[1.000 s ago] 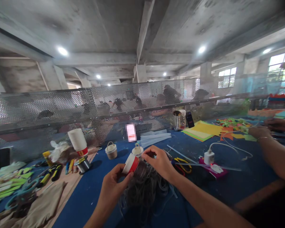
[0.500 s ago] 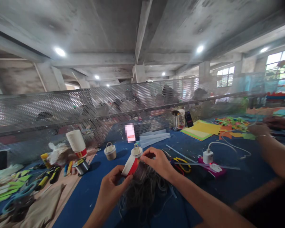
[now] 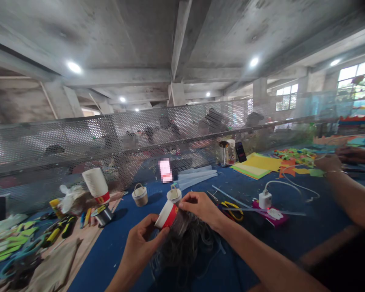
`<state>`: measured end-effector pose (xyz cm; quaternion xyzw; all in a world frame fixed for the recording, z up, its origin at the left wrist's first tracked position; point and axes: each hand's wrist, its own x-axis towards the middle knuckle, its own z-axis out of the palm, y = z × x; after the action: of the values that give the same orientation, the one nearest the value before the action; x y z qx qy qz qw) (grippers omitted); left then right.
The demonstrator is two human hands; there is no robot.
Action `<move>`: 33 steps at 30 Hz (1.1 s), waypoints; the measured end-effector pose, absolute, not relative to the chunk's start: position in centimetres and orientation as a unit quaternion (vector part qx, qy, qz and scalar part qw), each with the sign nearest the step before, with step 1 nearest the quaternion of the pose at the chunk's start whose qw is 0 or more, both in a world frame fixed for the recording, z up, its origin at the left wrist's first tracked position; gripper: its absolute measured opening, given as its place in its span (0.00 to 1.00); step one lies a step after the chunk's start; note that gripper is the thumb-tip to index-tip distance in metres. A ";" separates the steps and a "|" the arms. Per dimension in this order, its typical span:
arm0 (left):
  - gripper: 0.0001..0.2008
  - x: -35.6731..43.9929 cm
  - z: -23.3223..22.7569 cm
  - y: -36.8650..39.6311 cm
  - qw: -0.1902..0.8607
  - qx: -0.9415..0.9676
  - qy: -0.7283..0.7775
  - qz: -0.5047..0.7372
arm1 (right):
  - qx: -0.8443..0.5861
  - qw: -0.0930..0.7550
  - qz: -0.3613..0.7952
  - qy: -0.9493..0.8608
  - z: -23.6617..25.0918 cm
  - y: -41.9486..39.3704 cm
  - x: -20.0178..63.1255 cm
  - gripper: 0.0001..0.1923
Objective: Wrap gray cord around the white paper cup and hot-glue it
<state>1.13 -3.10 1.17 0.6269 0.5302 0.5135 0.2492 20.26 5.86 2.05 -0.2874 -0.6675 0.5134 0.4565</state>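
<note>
A white paper cup (image 3: 167,215) with a red band is tilted on its side above the table. My left hand (image 3: 142,239) grips its left end between thumb and fingers. At the cup's upper right edge, my right hand (image 3: 203,209) is closed in a pinch; whether a strand also lies between its fingertips is hidden. A loose heap of grey cord (image 3: 191,243) lies beneath the cup and right wrist, some of it against the cup's right end. Just behind stand two small handled baskets, one pale basket (image 3: 174,195) partly covered by the cup and another basket (image 3: 140,196) farther left.
On the left are stacked paper cups (image 3: 95,182) on a wire spool (image 3: 103,215), cutters (image 3: 56,231) and scissors (image 3: 21,255). To the right lie yellow-handled pliers (image 3: 234,211), a white charger (image 3: 265,200) and yellow sheets (image 3: 255,164). A co-worker's arm (image 3: 346,190) reaches in. Perforated metal screen (image 3: 109,142) behind.
The view has shifted slightly, so the surroundings sit a little farther left. Both hands keep their hold on the cup with almost no movement.
</note>
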 end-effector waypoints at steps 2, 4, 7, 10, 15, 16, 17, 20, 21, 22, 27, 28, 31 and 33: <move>0.08 1.1 1.0 -3.1 0.250 0.632 0.528 0.510 | -0.285 0.453 0.524 -0.663 2.0 5.9 20.3 0.10; 0.08 1.0 0.9 -3.1 0.251 0.636 0.526 0.505 | -0.283 0.451 0.533 -0.658 1.8 6.0 20.3 0.10; 0.08 1.0 0.8 -3.1 0.247 0.637 0.533 0.500 | -0.284 0.445 0.550 -0.647 1.6 6.2 20.4 0.09; 0.08 1.1 0.9 -3.1 0.242 0.639 0.533 0.498 | -0.282 0.438 0.575 -0.630 1.3 6.2 20.3 0.10; 0.09 1.3 1.1 -3.3 0.243 0.639 0.537 0.493 | -0.282 0.421 0.619 -0.600 1.2 6.2 20.3 0.12; 0.09 1.3 1.1 -3.3 0.244 0.637 0.538 0.494 | -0.286 0.419 0.623 -0.595 1.2 6.2 20.3 0.12; 0.09 1.4 1.1 -3.3 0.245 0.636 0.538 0.496 | -0.290 0.416 0.627 -0.591 1.2 6.2 20.3 0.13; 0.09 1.4 1.1 -3.3 0.252 0.636 0.533 0.498 | -0.298 0.405 0.644 -0.577 0.9 6.3 20.2 0.14; 0.09 1.4 1.0 -3.2 0.256 0.635 0.532 0.498 | -0.300 0.399 0.652 -0.571 0.8 6.4 20.2 0.14; 0.10 1.4 1.0 -3.2 0.261 0.633 0.532 0.499 | -0.302 0.394 0.659 -0.565 0.7 6.4 20.1 0.14; 0.12 1.3 1.3 -3.1 0.278 0.607 0.538 0.514 | -0.291 0.400 0.675 -0.547 0.4 6.2 20.1 0.14; 0.13 1.3 1.3 -3.0 0.280 0.602 0.539 0.519 | -0.283 0.405 0.676 -0.546 0.4 6.1 20.2 0.15; 0.14 1.0 1.5 -2.9 0.285 0.586 0.535 0.537 | -0.254 0.412 0.677 -0.555 0.4 5.8 20.5 0.17; 0.14 0.9 1.4 -2.7 0.287 0.578 0.533 0.547 | -0.238 0.405 0.674 -0.570 0.3 5.6 20.6 0.20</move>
<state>0.89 -2.66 1.43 0.5785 0.5330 0.5465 0.2873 20.61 5.60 0.28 -0.2382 -0.5701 0.6742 0.4045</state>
